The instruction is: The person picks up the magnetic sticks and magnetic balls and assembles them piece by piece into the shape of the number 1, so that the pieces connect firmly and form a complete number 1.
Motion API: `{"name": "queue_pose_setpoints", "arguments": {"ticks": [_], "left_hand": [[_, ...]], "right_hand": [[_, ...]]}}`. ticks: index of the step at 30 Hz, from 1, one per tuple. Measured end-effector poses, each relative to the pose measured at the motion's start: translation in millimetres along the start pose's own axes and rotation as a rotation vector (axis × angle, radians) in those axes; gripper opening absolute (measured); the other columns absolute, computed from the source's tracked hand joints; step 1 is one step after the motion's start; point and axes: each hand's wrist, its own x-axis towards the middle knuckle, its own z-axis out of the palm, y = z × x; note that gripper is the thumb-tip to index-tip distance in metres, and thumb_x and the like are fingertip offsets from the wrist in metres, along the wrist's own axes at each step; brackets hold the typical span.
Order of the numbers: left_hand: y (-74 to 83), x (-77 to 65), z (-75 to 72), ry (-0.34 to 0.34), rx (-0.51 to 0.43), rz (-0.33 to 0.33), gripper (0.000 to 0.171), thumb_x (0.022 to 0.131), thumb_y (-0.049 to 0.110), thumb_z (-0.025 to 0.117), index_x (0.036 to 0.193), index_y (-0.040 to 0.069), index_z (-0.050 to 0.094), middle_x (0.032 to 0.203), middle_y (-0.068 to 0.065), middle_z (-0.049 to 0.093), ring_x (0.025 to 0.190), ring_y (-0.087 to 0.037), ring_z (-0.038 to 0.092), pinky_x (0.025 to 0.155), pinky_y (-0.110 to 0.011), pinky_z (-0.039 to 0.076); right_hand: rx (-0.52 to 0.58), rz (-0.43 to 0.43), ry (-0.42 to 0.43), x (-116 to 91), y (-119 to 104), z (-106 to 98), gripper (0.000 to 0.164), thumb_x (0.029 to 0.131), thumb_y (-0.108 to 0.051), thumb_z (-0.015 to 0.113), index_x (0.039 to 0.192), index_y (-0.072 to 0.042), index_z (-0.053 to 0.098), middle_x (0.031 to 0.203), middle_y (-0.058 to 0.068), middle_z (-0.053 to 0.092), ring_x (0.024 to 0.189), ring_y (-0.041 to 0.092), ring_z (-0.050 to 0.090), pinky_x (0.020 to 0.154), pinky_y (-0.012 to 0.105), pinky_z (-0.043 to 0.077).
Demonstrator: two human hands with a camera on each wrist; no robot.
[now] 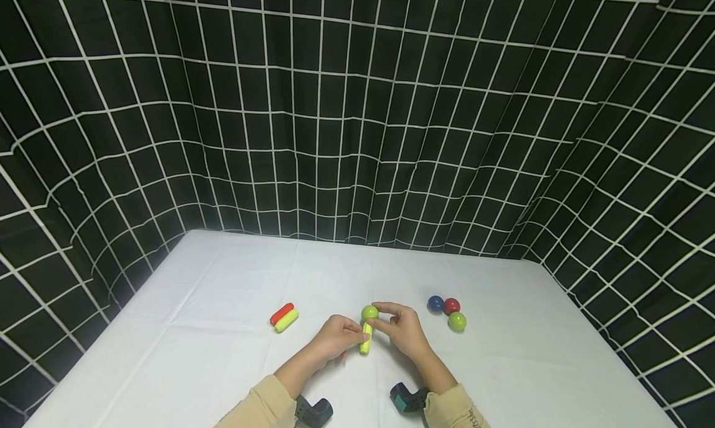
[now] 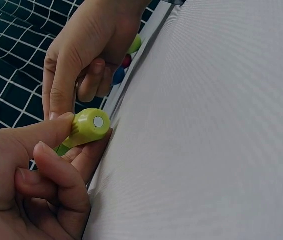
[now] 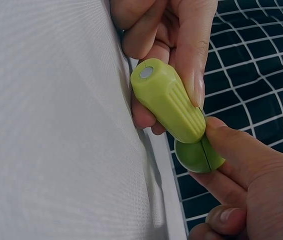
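Left hand (image 1: pixel 337 337) has a yellow-green stick (image 1: pixel 365 343) pinched, right hand (image 1: pixel 406 332)'s pinching a green ball (image 1: pixel 369 312) right up against its upper end, kinda lower centre of the head view.

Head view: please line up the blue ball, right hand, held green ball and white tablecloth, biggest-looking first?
1. White tablecloth
2. Right hand
3. Held green ball and blue ball: too alike to rank

Lime-yellow rod (image 3: pixel 169 102): faceted, grooved sides, silvery disc (image 3: pixel 146 72) in its near end, pinched in left fingers (image 2: pixel 46 131). Green ball (image 3: pixel 190 157), seam visible, sits against the rod's far end, in right fingers (image 3: pixel 234 145). Can't tell if they're joined.
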Motion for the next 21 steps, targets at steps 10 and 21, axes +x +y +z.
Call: {"name": "queue_pose_setpoints", "arguments": {"ticks": [10, 21], "left_hand": [[0.8, -1.2, -0.1, 0.000, -0.005, -0.002, 0.027, 0.083, 0.025, 0.068, 0.091, -0.001, 0.068, 0.058, 0.004, 0.056, 0.041, -0.003, 0.035, 0.042, -0.016, 0.031], [2.4, -1.8, 0.3, 0.001, -0.008, -0.005, 0.027, 0.083, 0.024, 0.068, 0.091, -0.002, 0.069, 0.057, 0.005, 0.053, 0.043, -0.003, 0.035, 0.044, -0.017, 0.031]], "right_hand": [[0.011, -0.017, -0.005, 0.0, 2.7, 0.1, 0.036, 0.076, -0.026, 0.075, 0.107, -0.009, 0.068, 0.109, 0.012, 0.069, 0.044, 0.002, 0.030, 0.044, 0.018, 0.032], [0.015, 0.007, 0.023, -0.1, 0.8, -0.6, 0.032, 0.078, -0.026, 0.074, 0.105, -0.011, 0.069, 0.109, 0.009, 0.069, 0.079, 0.010, 0.055, 0.060, 0.017, 0.042]]}}
